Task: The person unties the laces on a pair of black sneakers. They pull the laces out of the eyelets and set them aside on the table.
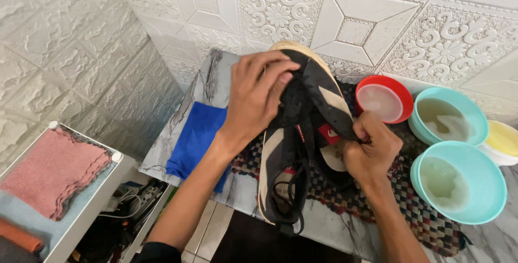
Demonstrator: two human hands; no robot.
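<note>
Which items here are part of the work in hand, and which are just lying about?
In use: black and cream shoe, left hand, right hand, woven mat under it.

Lying about: blue cloth, red bowl, two teal bowls, pink cloth.

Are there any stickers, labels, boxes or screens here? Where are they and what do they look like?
Label: a small red patch with a white mark, on the tongue of the black and cream shoe, between the left hand and the right hand.
Packages, signs, screens: none in view; the red bowl and the teal bowls are plain.
</note>
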